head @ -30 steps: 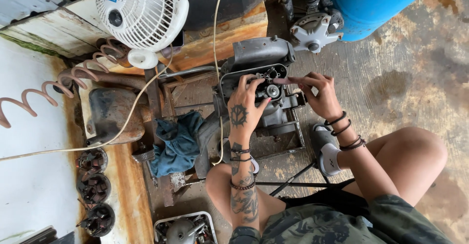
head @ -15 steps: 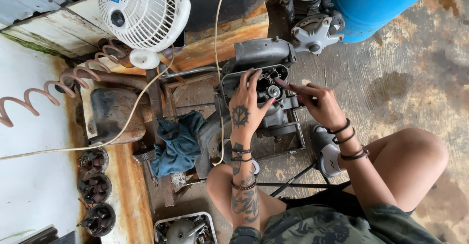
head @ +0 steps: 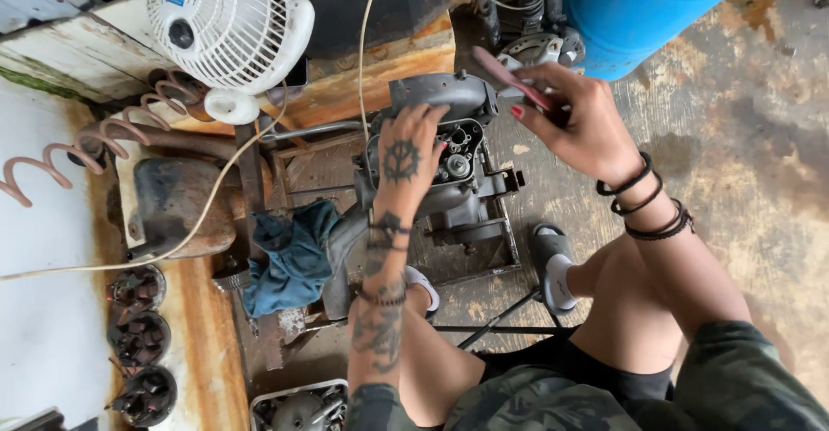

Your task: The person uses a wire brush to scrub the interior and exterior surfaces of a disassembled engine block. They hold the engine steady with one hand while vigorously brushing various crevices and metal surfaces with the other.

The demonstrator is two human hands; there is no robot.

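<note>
**Right hand lifts away with a slim tool while the left steadies the engine**

Since half a second ago the right hand (head: 577, 118) has risen off the grey metal engine block (head: 449, 167) at frame centre and now hangs above its upper right edge, fingers closed on a thin reddish flat tool (head: 511, 77) that points up and left. Nearest the camera, bare knees flank the work, with a foot in a grey slide sandal (head: 551, 256) planted just right of the engine's frame. Lying flat on the block with fingers spread, gripping nothing, the tattooed left hand (head: 406, 156) seems to be holding the open face with its round ports steady. Left of the engine a crumpled blue rag (head: 295, 256) lies within reach. Farther off, a white electric table fan (head: 226, 23) sits upper left, a blue plastic barrel (head: 643, 8) upper right, and a rusty coiled spring (head: 82, 146) at the left edge.
</note>
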